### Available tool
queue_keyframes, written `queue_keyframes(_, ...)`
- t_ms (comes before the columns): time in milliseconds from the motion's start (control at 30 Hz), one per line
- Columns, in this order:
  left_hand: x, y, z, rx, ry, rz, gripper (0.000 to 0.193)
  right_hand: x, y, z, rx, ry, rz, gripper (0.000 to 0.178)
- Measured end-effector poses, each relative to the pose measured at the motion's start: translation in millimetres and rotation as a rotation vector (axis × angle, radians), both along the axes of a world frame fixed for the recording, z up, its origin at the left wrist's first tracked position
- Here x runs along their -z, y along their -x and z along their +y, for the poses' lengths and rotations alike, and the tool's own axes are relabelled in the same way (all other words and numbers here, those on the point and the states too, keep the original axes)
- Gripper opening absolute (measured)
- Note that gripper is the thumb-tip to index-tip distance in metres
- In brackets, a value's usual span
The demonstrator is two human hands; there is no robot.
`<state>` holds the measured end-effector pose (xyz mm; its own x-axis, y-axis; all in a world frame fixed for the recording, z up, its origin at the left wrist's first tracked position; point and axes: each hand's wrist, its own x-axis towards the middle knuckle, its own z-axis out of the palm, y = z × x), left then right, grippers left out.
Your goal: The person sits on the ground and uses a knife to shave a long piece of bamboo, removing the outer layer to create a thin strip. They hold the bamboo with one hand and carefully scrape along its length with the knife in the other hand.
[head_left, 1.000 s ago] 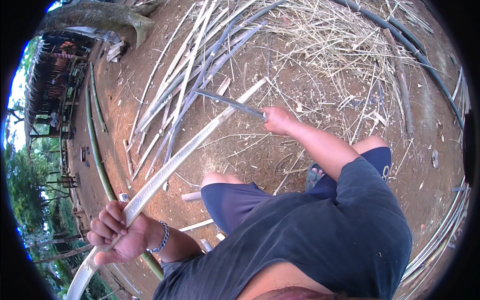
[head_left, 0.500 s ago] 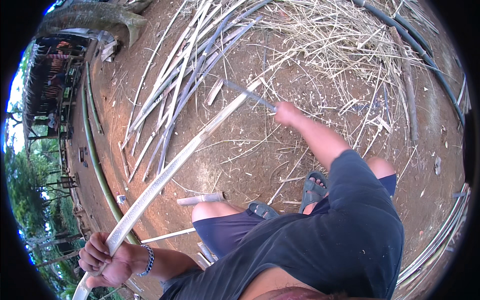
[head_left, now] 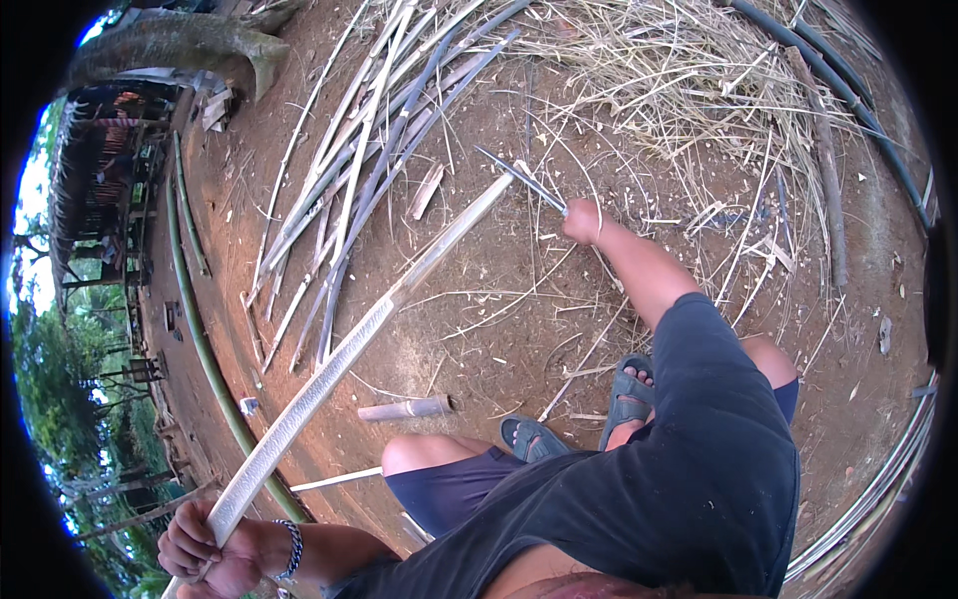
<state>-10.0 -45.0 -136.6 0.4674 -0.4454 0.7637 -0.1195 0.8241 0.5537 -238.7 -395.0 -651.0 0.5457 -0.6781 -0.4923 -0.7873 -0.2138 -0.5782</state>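
Observation:
My left hand [head_left: 203,549] grips the near end of a long pale split bamboo slat [head_left: 339,359]. The slat runs up and to the right across the bare earth, with its far end by my right hand. My right hand [head_left: 582,222] is stretched out ahead and holds a long thin blade [head_left: 521,180] by its handle. The blade's edge lies beside the slat's far tip. A chain bracelet [head_left: 291,547] sits on my left wrist. My knees and sandalled feet [head_left: 579,419] show below.
A bundle of split bamboo strips [head_left: 369,160] lies at the upper left. Dry straw and shavings [head_left: 699,90] cover the upper right. A green bamboo pole [head_left: 200,329] runs along the left edge. A short bamboo piece [head_left: 404,408] lies near my knee. A shed [head_left: 100,180] stands far left.
My right hand has swung the blade up and away toward the slat's far end. My left hand has pulled the slat's near end down and left. My legs have shifted.

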Motion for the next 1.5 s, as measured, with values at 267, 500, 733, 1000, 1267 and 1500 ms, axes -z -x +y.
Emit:
queue_keyframes(267,1.2,-13.3,9.2,0.021,-0.032,0.003,0.056,-34.3,6.4,2.6,0.093,-0.053,0.108,0.032)
queue_keyframes(500,1.0,-13.8,4.6,0.025,-0.027,-0.017,0.060,-2.9,14.7,0.2,0.164,-0.117,0.176,0.029)
queue_keyframes(733,2.5,-15.2,1.9,-0.060,0.053,0.123,0.043,3.8,-2.2,23.2,0.299,-0.358,-0.102,0.021)
queue_keyframes(1000,0.4,-32.5,-23.1,-0.213,0.155,0.203,0.054,-143.9,-43.8,85.8,0.172,-0.120,-0.260,0.026)
queue_keyframes(1267,6.9,-48.8,-6.7,-0.017,0.131,0.008,0.072,-311.2,-61.8,180.3,-0.077,-0.088,-0.295,0.025)
queue_keyframes(1500,9.7,-38.9,-9.7,0.107,0.177,-0.038,0.067,-323.6,-62.1,206.0,-0.089,0.096,-0.435,0.028)
